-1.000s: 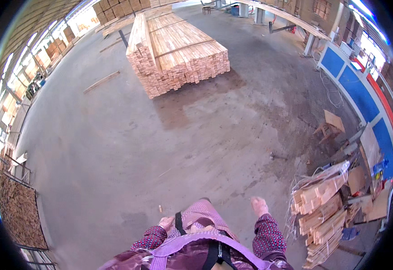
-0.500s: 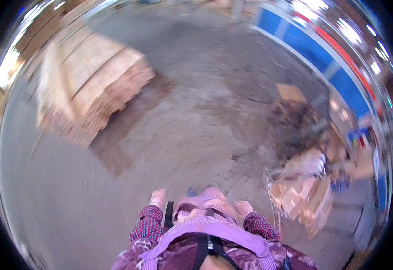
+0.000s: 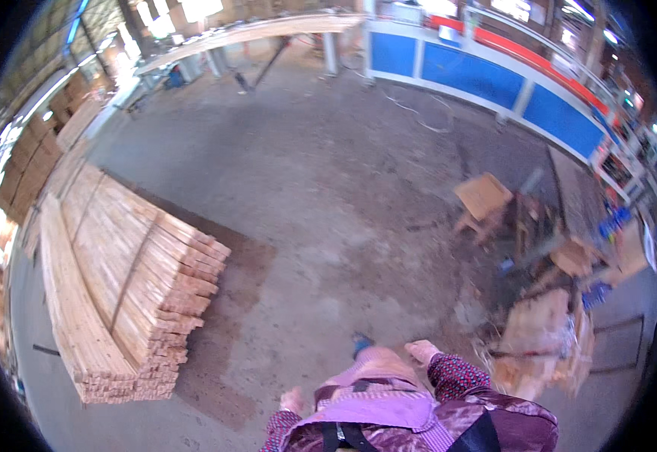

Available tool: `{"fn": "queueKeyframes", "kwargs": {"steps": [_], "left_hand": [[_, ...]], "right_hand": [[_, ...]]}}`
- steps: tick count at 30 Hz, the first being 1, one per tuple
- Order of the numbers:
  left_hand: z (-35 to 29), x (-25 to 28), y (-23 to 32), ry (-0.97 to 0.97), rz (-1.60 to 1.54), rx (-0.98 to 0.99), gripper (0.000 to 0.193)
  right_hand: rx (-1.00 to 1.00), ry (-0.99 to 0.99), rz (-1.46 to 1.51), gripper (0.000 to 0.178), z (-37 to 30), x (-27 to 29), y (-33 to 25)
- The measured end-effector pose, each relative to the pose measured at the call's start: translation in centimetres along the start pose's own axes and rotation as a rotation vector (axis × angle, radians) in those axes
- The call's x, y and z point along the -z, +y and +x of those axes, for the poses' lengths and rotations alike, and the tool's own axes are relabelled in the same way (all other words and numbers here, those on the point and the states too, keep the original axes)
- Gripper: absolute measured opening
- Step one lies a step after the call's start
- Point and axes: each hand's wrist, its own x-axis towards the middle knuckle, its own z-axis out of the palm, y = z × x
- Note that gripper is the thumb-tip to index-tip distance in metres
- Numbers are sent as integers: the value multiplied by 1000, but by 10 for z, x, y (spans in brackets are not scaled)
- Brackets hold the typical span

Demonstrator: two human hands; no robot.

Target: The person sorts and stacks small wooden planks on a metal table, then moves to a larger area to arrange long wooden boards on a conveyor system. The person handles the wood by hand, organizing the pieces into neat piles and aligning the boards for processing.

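My left hand (image 3: 292,401) hangs low by my left side, next to the purple apron (image 3: 377,407). My right hand (image 3: 422,352) is held a little farther forward, to the right of the apron. Nothing shows in either hand, and both are too small and blurred to make out the fingers. A blue shoe (image 3: 361,344) is on the floor ahead of the apron. Off to the left lies a large strapped stack of long wooden boards (image 3: 129,264), apart from my hands.
To the right are wood pieces in a loose bundle (image 3: 532,346), a small wooden stool (image 3: 484,196) and cardboard (image 3: 573,256). A long machine with blue panels (image 3: 471,71) runs along the back right. A long table (image 3: 268,29) stands at the back. The concrete floor (image 3: 328,203) is stained.
The view has turned and is sharper. My right hand has come forward, and my left has dropped lower and back. The long table at the back has come into view.
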Motion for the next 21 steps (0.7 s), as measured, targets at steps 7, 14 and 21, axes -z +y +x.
{"fn": "queueKeyframes", "kwargs": {"steps": [7,14,21], "left_hand": [[61,111,6,264,-410,130,16],[191,221,-20,171,-515,149,29],[360,363,-111,522,-846,128,26]], "right_hand": [[515,144,-415,49,130,72,-339],[589,20,-552,49,224,29,-512],[384,-80,-646,35,255,2,-571]]}}
